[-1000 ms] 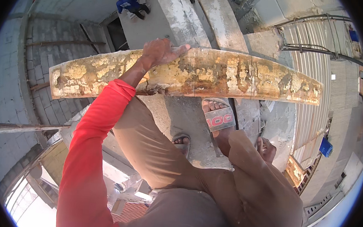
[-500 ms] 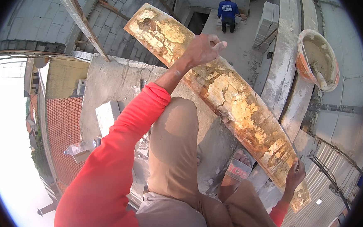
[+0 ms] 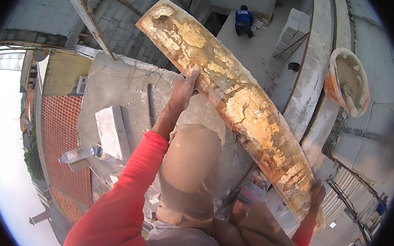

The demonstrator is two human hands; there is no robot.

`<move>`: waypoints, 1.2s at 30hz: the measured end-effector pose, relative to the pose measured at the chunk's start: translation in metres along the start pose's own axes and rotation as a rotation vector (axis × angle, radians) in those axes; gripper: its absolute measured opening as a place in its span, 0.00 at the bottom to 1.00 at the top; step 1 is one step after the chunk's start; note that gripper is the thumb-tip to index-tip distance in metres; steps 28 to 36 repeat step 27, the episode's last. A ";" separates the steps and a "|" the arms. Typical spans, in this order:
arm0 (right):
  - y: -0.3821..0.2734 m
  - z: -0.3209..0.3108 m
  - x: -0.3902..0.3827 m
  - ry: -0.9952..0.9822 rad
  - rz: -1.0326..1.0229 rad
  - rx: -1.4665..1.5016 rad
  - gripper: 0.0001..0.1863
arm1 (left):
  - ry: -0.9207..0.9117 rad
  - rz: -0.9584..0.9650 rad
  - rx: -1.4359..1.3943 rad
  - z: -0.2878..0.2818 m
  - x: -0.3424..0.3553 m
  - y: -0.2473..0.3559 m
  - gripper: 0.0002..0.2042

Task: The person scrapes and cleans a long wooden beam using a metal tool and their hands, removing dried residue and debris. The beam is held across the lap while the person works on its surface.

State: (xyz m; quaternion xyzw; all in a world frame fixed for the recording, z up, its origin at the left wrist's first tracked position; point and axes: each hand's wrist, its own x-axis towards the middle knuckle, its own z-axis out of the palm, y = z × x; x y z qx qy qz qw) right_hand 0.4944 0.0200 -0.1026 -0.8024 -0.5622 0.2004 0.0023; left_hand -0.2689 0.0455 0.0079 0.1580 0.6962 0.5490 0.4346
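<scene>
A long plank (image 3: 252, 110), crusted with flaking yellow, white and rust-brown patches, slants across the view from upper left to lower right. My left hand (image 3: 186, 86) grips its near long edge, thumb on top and the other fingers hidden underneath. Toward the plank's lower right end, my right hand (image 3: 317, 198) holds the far edge, its fingers stretched along the side and its thumb out of sight. Below the plank are my bent knee (image 3: 192, 168) and a sandalled foot (image 3: 251, 189).
An orange bucket (image 3: 331, 88) of grey mortar with a tool in it stands at the right, by long beams (image 3: 305, 84). White blocks (image 3: 293, 29) are stacked beyond, near a crouching person in blue (image 3: 244, 20). A white block (image 3: 113, 131) and plastic bottle (image 3: 78, 154) lie left.
My left hand has moved from the plank's far edge to its near edge. My right hand's fingers have straightened along the edge. The person in blue has bent lower.
</scene>
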 end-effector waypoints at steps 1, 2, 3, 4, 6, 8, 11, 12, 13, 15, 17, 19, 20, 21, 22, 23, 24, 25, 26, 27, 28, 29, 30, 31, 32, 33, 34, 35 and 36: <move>0.007 0.002 0.008 -0.087 0.079 0.058 0.34 | -0.029 -0.009 -0.047 0.001 0.004 -0.003 0.32; 0.013 0.004 0.011 -0.173 0.153 0.116 0.33 | -0.053 -0.005 -0.099 0.001 0.007 -0.006 0.31; 0.017 0.005 0.013 -0.130 0.148 0.054 0.34 | -0.067 -0.043 -0.079 0.001 0.012 -0.009 0.30; 0.019 0.006 0.012 -0.087 0.140 -0.007 0.34 | -0.077 -0.068 -0.061 -0.001 0.016 -0.011 0.30; 0.019 0.002 0.003 0.134 0.021 -0.154 0.36 | -0.100 -0.111 -0.066 -0.006 0.024 -0.013 0.29; 0.014 -0.014 -0.019 0.404 -0.070 -0.262 0.38 | -0.140 -0.174 -0.107 -0.008 0.031 -0.016 0.30; 0.004 -0.070 -0.058 0.465 0.211 -0.200 0.37 | -0.348 -0.177 -0.262 -0.011 0.036 -0.022 0.29; 0.001 -0.099 -0.076 0.429 0.269 -0.224 0.35 | -0.384 -0.203 -0.305 -0.012 0.035 -0.023 0.29; -0.003 -0.125 -0.091 0.412 0.295 -0.249 0.34 | -0.441 -0.195 -0.355 -0.012 0.035 -0.025 0.29; -0.012 -0.170 -0.126 0.779 0.025 -0.122 0.34 | -0.542 -0.190 -0.454 -0.011 0.034 -0.027 0.29; -0.021 -0.221 -0.162 0.831 0.152 -0.153 0.36 | -0.584 -0.276 -0.428 -0.009 0.033 -0.026 0.29; -0.036 -0.266 -0.189 0.929 0.126 -0.189 0.34 | -0.646 -0.349 -0.337 -0.006 0.033 -0.020 0.32; -0.044 -0.289 -0.203 0.993 0.094 -0.202 0.33 | -0.678 -0.390 -0.259 -0.004 0.033 -0.017 0.34; -0.056 -0.311 -0.216 1.055 0.056 -0.213 0.32 | -0.698 -0.442 -0.157 -0.002 0.033 -0.011 0.36; -0.068 -0.331 -0.229 1.106 0.012 -0.229 0.31 | -0.738 -0.459 -0.118 -0.001 0.033 -0.003 0.37; -0.082 -0.350 -0.241 1.158 -0.037 -0.249 0.30 | -0.764 -0.488 -0.055 -0.001 0.032 0.005 0.39; -0.095 -0.368 -0.253 1.206 -0.089 -0.270 0.29 | -0.797 -0.514 0.002 0.000 0.029 0.014 0.40; -0.113 -0.386 -0.264 1.248 -0.154 -0.301 0.28 | -0.773 -0.477 0.026 0.002 0.023 0.025 0.40; -0.130 -0.402 -0.275 1.283 -0.227 -0.329 0.27 | -0.802 -0.439 0.163 0.002 0.019 0.039 0.39; -0.147 -0.417 -0.285 1.319 -0.304 -0.361 0.27 | -0.842 -0.392 0.290 0.003 0.018 0.054 0.38; -0.147 -0.417 -0.285 1.319 -0.304 -0.361 0.27 | -0.842 -0.392 0.290 0.003 0.018 0.054 0.38; -0.147 -0.417 -0.285 1.319 -0.304 -0.361 0.27 | -0.842 -0.392 0.290 0.003 0.018 0.054 0.38; -0.147 -0.417 -0.285 1.319 -0.304 -0.361 0.27 | -0.842 -0.392 0.290 0.003 0.018 0.054 0.38; -0.147 -0.417 -0.285 1.319 -0.304 -0.361 0.27 | -0.842 -0.392 0.290 0.003 0.018 0.054 0.38; -0.147 -0.417 -0.285 1.319 -0.304 -0.361 0.27 | -0.842 -0.392 0.290 0.003 0.018 0.054 0.38; -0.147 -0.417 -0.285 1.319 -0.304 -0.361 0.27 | -0.842 -0.392 0.290 0.003 0.018 0.054 0.38; -0.147 -0.417 -0.285 1.319 -0.304 -0.361 0.27 | -0.842 -0.392 0.290 0.003 0.018 0.054 0.38; -0.147 -0.417 -0.285 1.319 -0.304 -0.361 0.27 | -0.842 -0.392 0.290 0.003 0.018 0.054 0.38; -0.147 -0.417 -0.285 1.319 -0.304 -0.361 0.27 | -0.842 -0.392 0.290 0.003 0.018 0.054 0.38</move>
